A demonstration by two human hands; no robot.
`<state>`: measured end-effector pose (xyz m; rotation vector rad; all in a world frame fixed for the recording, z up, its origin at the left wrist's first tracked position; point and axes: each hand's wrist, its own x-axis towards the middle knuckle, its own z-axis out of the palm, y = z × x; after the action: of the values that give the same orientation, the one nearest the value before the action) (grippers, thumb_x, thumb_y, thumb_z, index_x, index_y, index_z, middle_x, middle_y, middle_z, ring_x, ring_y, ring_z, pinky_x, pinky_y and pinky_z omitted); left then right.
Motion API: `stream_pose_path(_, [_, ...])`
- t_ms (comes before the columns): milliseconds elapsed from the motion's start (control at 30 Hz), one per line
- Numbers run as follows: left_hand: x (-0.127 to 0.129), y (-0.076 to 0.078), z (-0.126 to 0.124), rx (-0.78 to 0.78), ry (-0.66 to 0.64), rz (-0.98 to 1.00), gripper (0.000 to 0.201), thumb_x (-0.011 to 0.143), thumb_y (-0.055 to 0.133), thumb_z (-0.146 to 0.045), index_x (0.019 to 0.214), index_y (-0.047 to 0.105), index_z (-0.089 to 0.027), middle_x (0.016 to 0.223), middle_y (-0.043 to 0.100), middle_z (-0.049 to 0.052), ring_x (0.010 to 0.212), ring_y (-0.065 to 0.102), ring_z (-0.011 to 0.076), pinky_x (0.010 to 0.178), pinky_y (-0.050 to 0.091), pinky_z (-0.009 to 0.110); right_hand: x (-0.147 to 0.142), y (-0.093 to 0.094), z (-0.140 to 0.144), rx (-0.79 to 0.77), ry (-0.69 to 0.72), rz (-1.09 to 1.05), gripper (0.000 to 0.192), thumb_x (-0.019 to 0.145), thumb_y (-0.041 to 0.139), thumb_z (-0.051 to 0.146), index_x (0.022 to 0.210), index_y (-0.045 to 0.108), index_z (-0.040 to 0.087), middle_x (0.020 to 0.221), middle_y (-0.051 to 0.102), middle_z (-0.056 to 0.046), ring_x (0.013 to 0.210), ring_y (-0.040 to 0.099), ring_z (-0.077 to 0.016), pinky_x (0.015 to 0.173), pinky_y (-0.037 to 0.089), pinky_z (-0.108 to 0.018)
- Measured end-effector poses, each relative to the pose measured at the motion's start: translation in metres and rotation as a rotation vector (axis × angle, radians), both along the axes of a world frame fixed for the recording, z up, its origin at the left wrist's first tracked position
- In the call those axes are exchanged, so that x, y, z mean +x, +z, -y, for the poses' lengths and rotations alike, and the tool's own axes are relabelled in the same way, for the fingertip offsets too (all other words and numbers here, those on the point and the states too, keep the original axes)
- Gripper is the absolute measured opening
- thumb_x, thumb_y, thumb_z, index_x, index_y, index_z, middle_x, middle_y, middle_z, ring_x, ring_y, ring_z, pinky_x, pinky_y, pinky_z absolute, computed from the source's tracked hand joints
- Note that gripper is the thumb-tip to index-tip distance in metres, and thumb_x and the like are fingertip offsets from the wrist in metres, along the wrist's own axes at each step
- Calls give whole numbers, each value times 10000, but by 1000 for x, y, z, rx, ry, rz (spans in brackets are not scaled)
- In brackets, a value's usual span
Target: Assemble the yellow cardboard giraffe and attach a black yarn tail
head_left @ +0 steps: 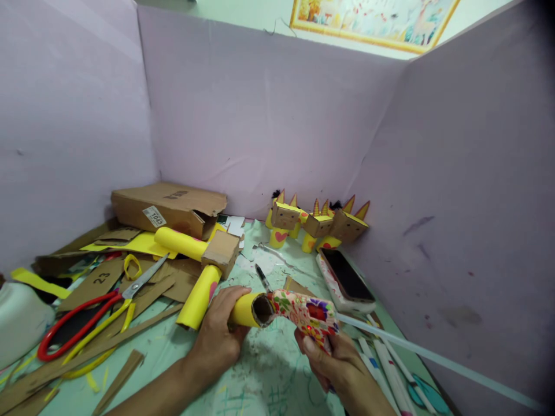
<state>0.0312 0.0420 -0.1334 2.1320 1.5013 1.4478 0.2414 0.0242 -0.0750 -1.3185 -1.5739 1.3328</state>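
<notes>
Head view | surface: green table [277, 370], cardboard scraps lower left, lilac walls | left hand [221, 335] grips yellow tube [247, 310], lower centre | right hand [338, 364] clasps floral glue gun [306, 312], nozzle at tube mouth

left hand [221, 332]: wrapped around a yellow paper-covered cardboard tube [249, 310], open end facing right.
right hand [336, 361]: gripping a floral-patterned hot glue gun [306, 312], nozzle at the tube's rim.
left of the hands: red-handled scissors [93, 312] on brown cardboard scraps [143, 294].
behind: small yellow cardboard figures [318, 225] along the lilac wall [269, 115], a phone [347, 280] near them.
</notes>
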Motion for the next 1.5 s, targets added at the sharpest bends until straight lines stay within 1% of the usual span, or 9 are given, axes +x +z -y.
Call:
stream_pose_path(200, [0, 3, 1, -42, -5, 17, 437, 679, 553, -74, 1091, 500, -213, 1082, 630, 91, 1006, 595, 261, 919, 435, 497, -3, 2, 0, 21, -41, -43, 405, 729, 546, 549, 559, 465, 191, 453, 344, 53, 468, 290, -103, 465, 236, -245])
stream_pose_path(400, [1, 12, 4, -206, -54, 114, 444, 656, 568, -111, 1090, 528, -197, 1075, 643, 80, 999, 597, 265, 889, 466, 468, 3, -3, -3, 65, -10, -43, 405, 755, 532, 558, 786, 598, 160, 450, 343, 65, 434, 286, -98, 447, 246, -232])
stream_pose_path(633, [-9, 12, 8, -378, -272, 235, 525, 656, 604, -211, 1169, 495, -222, 1109, 626, 54, 992, 594, 258, 842, 497, 388, 13, -4, -5, 96, -13, -52, 403, 758, 577, 493, 998, 652, 178, 475, 423, 39, 449, 363, -132, 503, 328, -261])
stream_pose_path(733, [-15, 12, 8, -385, -313, 225, 504, 658, 616, -258, 1149, 503, -233, 1084, 634, 47, 1006, 585, 271, 805, 510, 370, 16, -2, -5, 91, -34, -44, 437, 758, 579, 480, 1075, 629, 183, 557, 529, 0, 516, 458, -170, 533, 376, -283])
stream_pose_path(900, [-20, 10, 6, -321, -237, 136, 467, 671, 587, -235, 1130, 499, -233, 1067, 634, 48, 975, 595, 263, 833, 490, 394, 16, 2, -7, 155, 10, -88, 519, 748, 593, 461, 1194, 548, 200, 790, 633, -49, 636, 546, -195, 582, 429, -303])
stream_pose_path(1067, [-21, 9, 6, -365, -256, 110, 503, 634, 605, -223, 1130, 528, -235, 1073, 642, 38, 1009, 577, 283, 817, 495, 378, 18, 4, -10, 142, 104, -64, 592, 798, 554, 423, 1326, 383, 216, 927, 622, -56, 753, 556, -199, 612, 439, -285])
stream_pose_path(1267, [-22, 15, 9, -488, -307, 182, 525, 613, 633, -347, 1114, 563, -205, 1052, 654, 39, 955, 585, 272, 822, 478, 357, 24, -2, -13, 155, 138, -125, 668, 800, 562, 432, 1377, 288, 237, 875, 605, -31, 799, 546, -202, 723, 435, -316])
stream_pose_path(1400, [-22, 20, 9, -466, -337, 169, 495, 621, 627, -369, 1087, 577, -207, 1017, 655, 34, 950, 573, 269, 785, 476, 335, 26, -1, -14, 93, 152, -125, 724, 764, 596, 451, 1384, 292, 232, 887, 604, -45, 841, 552, -227, 764, 434, -347])
stream_pose_path(1500, [-22, 23, 9, -451, -347, 154, 467, 619, 623, -366, 1057, 586, -207, 969, 652, 33, 890, 580, 254, 759, 476, 334, 25, 0, -14, 54, 162, -134, 721, 771, 595, 415, 1393, 282, 227, 1031, 612, -71, 961, 548, -255, 840, 421, -380])
